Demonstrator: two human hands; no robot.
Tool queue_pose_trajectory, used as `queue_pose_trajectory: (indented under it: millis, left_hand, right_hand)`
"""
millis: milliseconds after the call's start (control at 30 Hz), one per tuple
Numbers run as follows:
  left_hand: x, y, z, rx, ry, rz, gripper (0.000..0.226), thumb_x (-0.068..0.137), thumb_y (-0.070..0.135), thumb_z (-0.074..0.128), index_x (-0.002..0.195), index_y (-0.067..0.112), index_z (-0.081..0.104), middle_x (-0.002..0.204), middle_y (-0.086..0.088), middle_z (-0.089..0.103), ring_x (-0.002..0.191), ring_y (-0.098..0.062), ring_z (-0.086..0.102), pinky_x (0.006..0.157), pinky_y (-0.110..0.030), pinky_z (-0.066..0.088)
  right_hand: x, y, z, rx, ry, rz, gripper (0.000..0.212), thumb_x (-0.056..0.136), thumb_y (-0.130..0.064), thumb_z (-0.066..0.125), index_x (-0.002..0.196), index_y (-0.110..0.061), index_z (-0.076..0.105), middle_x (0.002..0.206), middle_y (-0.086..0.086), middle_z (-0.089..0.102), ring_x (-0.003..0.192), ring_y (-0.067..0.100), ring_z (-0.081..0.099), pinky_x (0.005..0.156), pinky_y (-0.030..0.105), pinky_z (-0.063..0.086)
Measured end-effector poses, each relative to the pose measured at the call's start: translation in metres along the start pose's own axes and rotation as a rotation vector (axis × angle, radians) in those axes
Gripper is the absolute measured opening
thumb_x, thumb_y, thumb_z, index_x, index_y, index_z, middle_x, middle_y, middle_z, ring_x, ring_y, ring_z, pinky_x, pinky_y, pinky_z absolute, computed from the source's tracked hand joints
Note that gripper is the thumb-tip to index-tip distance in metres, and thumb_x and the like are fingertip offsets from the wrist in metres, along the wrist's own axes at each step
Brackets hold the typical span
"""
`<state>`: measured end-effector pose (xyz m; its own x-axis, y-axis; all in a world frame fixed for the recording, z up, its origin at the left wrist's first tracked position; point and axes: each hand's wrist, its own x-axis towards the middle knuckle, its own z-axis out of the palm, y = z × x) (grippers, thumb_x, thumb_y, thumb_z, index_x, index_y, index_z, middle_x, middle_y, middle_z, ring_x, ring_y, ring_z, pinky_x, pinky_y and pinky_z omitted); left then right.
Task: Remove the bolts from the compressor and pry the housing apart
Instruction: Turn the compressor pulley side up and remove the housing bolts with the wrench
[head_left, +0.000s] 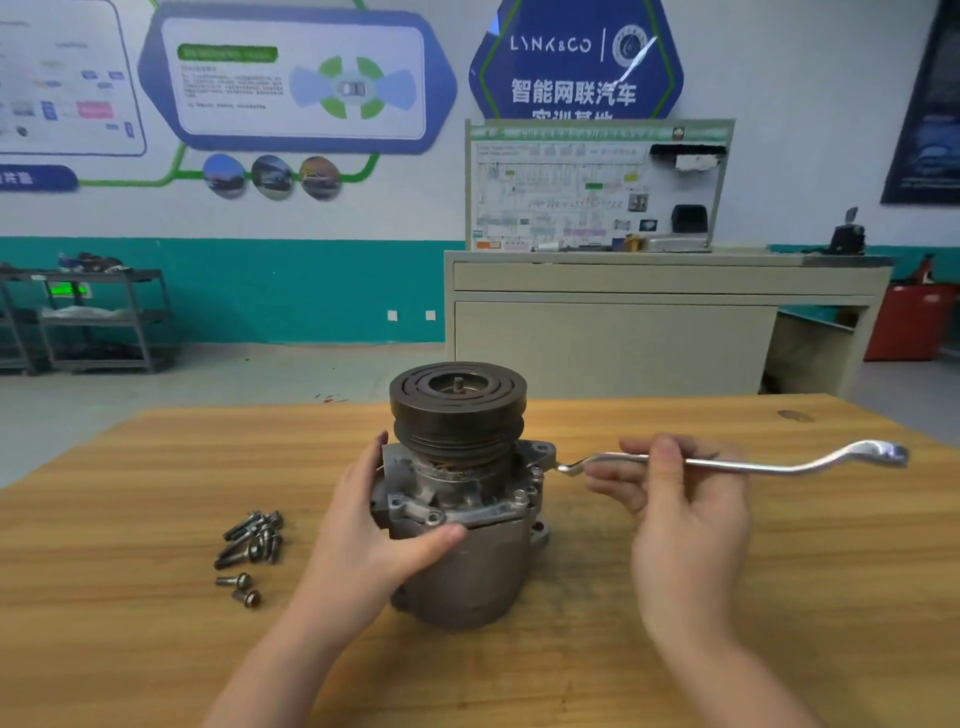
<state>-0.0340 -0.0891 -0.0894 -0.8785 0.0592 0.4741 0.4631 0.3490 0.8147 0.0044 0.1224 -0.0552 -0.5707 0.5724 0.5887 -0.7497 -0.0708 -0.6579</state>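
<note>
The grey compressor (470, 566) stands upright on the wooden table (156, 649), its dark pulley (457, 402) on top. My left hand (371, 530) grips its left side, thumb across the front just under the flange. My right hand (680, 514) holds a silver offset wrench (753, 464) by the shaft. The wrench's left end touches the right edge of the housing flange near a bolt; its ring end points right. Several removed bolts (253, 538) lie in a pile to the left, with two more bolts (240, 590) just in front of them.
Beyond the table stands a beige cabinet (649, 332) carrying a wiring display board (597, 187). A grey shelf cart (98, 322) is at the far left, and a red bin (909, 322) at the far right.
</note>
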Motion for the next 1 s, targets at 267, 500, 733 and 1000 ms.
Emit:
queue_pose_trajectory:
  millis: [267, 500, 733, 1000]
  left_hand:
    - [-0.002, -0.002, 0.008, -0.025, 0.105, 0.033, 0.113, 0.042, 0.069, 0.078, 0.14, 0.035, 0.034, 0.124, 0.034, 0.041, 0.11, 0.029, 0.037, 0.081, 0.004, 0.035]
    - [-0.001, -0.004, 0.008, -0.021, 0.119, 0.075, 0.098, 0.045, 0.072, 0.074, 0.131, 0.047, 0.034, 0.119, 0.04, 0.04, 0.111, 0.027, 0.038, 0.08, 0.002, 0.036]
    - [-0.001, -0.003, 0.008, 0.004, 0.13, 0.112, 0.079, 0.048, 0.072, 0.072, 0.115, 0.063, 0.033, 0.117, 0.041, 0.04, 0.111, 0.027, 0.037, 0.082, 0.006, 0.032]
    - [0.002, -0.009, 0.01, 0.013, 0.137, 0.132, 0.081, 0.049, 0.071, 0.071, 0.118, 0.061, 0.031, 0.12, 0.036, 0.041, 0.113, 0.023, 0.037, 0.084, 0.003, 0.032]
  right_hand:
    - [-0.023, 0.014, 0.012, -0.222, -0.188, -0.339, 0.009, 0.097, -0.024, 0.047, 0.095, -0.031, 0.053, 0.081, -0.012, 0.069, 0.066, 0.009, 0.071, 0.06, 0.025, 0.058]
    - [-0.023, 0.02, 0.016, -0.497, -0.205, -0.554, 0.017, 0.095, -0.025, 0.05, 0.088, -0.014, 0.062, 0.073, 0.0, 0.062, 0.069, 0.0, 0.056, 0.07, 0.005, 0.042]
    - [-0.04, 0.028, 0.026, -0.499, -0.197, -0.534, 0.023, 0.1, -0.037, 0.039, 0.105, -0.017, 0.047, 0.082, -0.004, 0.06, 0.074, 0.002, 0.057, 0.068, 0.003, 0.044]
    - [-0.018, 0.023, 0.033, -0.143, 0.054, -0.296, 0.01, 0.098, -0.021, 0.034, 0.094, -0.03, 0.038, 0.063, -0.006, 0.059, 0.049, 0.01, 0.05, 0.048, 0.018, 0.042]
